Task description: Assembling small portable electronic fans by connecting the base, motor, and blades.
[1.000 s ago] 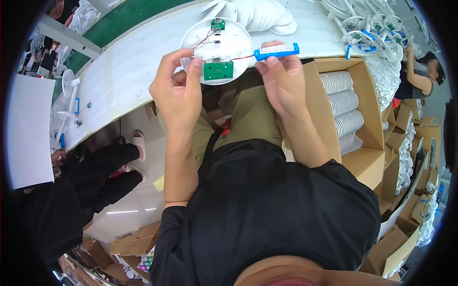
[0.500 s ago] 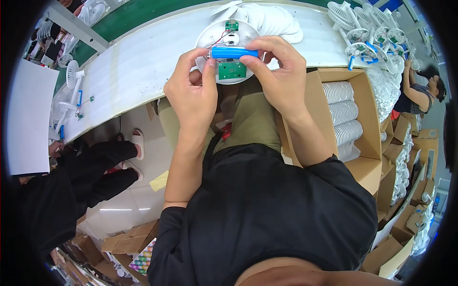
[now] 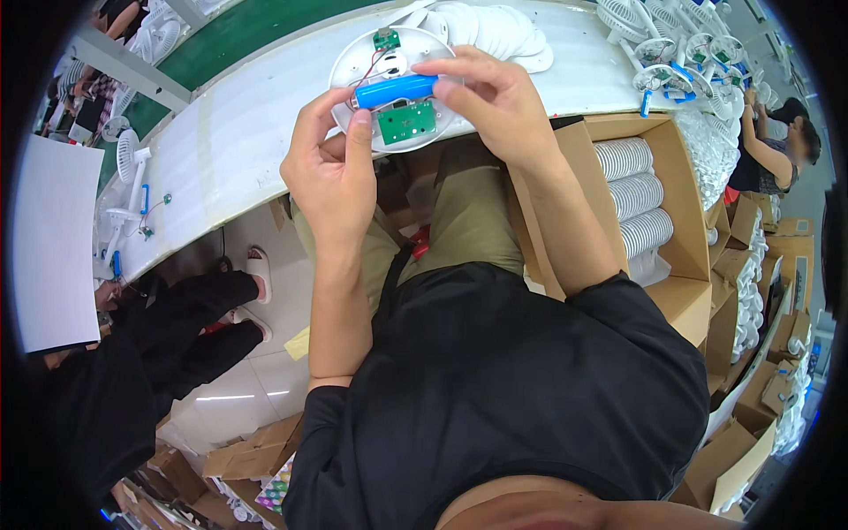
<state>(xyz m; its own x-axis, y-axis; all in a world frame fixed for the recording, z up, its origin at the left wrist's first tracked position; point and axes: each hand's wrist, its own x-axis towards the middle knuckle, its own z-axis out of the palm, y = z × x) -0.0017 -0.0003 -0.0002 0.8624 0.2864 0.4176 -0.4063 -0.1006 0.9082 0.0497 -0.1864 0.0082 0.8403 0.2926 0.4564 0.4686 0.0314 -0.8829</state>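
Observation:
A blue cylindrical battery (image 3: 396, 91) lies slantwise across the open white round base (image 3: 352, 64), its right end tilted up. My left hand (image 3: 331, 177) is closed at the battery's left end, thumb and forefinger pinching there beside the base's rim. Closed on its right end is my right hand (image 3: 499, 102), forefinger above and thumb below. Below the battery, a green circuit board (image 3: 407, 123) sits in the base. A smaller green board (image 3: 386, 39) is at the base's far edge, with thin red wire running from it toward the battery.
White flat round covers (image 3: 495, 31) are heaped behind the base on the white table (image 3: 238, 106). Fan parts with batteries (image 3: 676, 75) crowd the far right; another fan (image 3: 128, 159) lies left. An open carton (image 3: 609, 238) of stacked white discs stands right. People are nearby on both sides.
Both hands, the battery and the base have shifted left. The battery has gone from nearly level to tilted, its right end higher. More of the circuit board shows.

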